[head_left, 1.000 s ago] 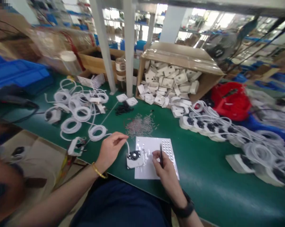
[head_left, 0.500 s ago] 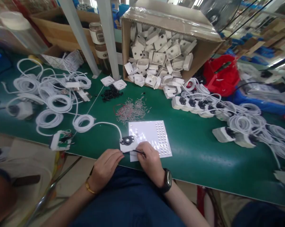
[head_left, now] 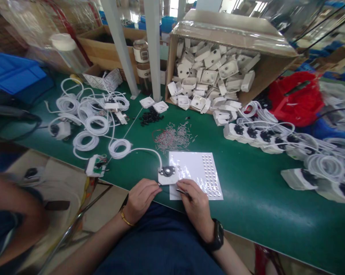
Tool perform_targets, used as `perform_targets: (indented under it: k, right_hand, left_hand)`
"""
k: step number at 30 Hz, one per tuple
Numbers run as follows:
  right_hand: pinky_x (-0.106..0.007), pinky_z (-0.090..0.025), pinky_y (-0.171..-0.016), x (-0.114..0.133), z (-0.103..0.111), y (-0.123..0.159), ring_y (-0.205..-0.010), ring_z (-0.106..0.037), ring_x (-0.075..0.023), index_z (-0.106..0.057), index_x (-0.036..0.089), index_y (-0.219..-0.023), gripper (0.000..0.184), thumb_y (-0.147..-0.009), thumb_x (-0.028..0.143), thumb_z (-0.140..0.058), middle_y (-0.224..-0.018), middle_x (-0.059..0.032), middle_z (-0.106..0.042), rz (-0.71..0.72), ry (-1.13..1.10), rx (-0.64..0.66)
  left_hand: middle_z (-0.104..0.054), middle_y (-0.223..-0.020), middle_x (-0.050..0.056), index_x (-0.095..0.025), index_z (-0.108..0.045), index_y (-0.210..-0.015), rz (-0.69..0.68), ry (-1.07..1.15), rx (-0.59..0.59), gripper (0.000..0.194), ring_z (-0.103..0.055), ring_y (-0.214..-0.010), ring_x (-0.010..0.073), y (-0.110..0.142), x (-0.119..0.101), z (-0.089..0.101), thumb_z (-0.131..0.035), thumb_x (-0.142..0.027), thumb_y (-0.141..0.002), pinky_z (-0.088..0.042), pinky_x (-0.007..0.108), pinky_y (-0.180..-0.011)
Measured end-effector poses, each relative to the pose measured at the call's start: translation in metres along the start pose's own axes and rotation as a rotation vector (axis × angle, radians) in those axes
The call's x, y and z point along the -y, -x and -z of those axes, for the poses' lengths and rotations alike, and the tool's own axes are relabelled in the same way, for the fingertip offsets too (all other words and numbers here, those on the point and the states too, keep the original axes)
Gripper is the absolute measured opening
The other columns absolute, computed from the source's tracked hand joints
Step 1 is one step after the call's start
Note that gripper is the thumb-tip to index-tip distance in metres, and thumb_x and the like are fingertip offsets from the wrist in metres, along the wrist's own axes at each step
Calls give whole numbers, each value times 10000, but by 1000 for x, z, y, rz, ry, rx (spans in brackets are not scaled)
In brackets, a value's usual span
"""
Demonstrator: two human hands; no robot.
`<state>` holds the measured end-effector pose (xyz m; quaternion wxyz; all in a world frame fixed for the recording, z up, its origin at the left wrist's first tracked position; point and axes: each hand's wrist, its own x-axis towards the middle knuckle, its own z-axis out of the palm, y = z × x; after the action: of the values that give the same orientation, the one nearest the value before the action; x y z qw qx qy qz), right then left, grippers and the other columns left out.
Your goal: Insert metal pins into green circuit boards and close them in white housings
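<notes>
A white plastic housing with a black oval fitting on top lies in front of me, over the left edge of a white sheet with rows of small shiny dots. A white cable runs from it to a coil. My left hand has its fingers pinched together by the housing's lower left corner; a tiny piece at the fingertips is too small to name. My right hand grips slim dark tweezers just below the housing's lower right corner.
Small metal pins and black parts lie in piles beyond the sheet. A carton of white housings stands behind. Cabled units lie left and right. A co-worker's arm is at far left.
The view has turned left, so everything sits further right. The tweezers' tip has drawn back from the housing toward me. More of the co-worker's arm shows.
</notes>
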<state>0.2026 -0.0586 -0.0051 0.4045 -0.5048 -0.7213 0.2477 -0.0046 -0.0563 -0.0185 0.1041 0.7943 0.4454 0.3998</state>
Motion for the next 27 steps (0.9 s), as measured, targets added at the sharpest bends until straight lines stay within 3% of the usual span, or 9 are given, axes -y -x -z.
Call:
perform_targets:
  k: [5, 11, 20, 23, 27]
  right_hand:
    - [-298, -572, -793, 1, -1, 1, -895, -661, -184, -672, 201, -1000, 302, -838, 57, -461, -982, -90, -672, 8, 20, -2]
    - [-297, -564, -811, 3, -3, 5, -926, -653, -185, -662, 201, -1027, 319, -838, 49, -455, -1004, -90, -666, -4, 6, 19]
    - [-286, -556, -827, 0, -4, 9, -939, -644, -172, -645, 194, -1053, 350, -829, 28, -434, -1017, -91, -657, 5, 29, 35]
    - [-291, -563, -812, 2, -4, 8, -924, -650, -175, -651, 199, -1049, 345, -827, 38, -442, -1011, -90, -663, 3, 46, 28]
    - [-299, -569, -806, 3, -5, 9, -930, -655, -183, -651, 192, -1050, 325, -836, 58, -447, -1027, -95, -663, 7, 63, 30]
  left_hand:
    - [-668, -823, 51, -161, -623, -862, 6, -5, 39, 94, -616, -751, 138, -3, -2, 1, -535, -141, -888, -539, 278, -701]
    - [-668, -807, 34, -164, -613, -877, 7, 83, -92, 52, -620, -736, 129, -5, -2, 1, -593, -123, -850, -535, 261, -685]
    - [-655, -836, 50, -150, -613, -896, -5, 48, 10, 87, -595, -771, 143, -7, 1, 6, -590, -85, -842, -505, 272, -725]
    - [-646, -779, 32, -164, -610, -817, 60, 74, 63, 45, -591, -727, 138, -16, 4, 7, -599, -175, -859, -487, 260, -692]
    - [-609, -678, 9, -171, -566, -672, 196, 174, 119, 214, -568, -654, 133, -22, 6, 0, -642, -291, -832, -454, 254, -633]
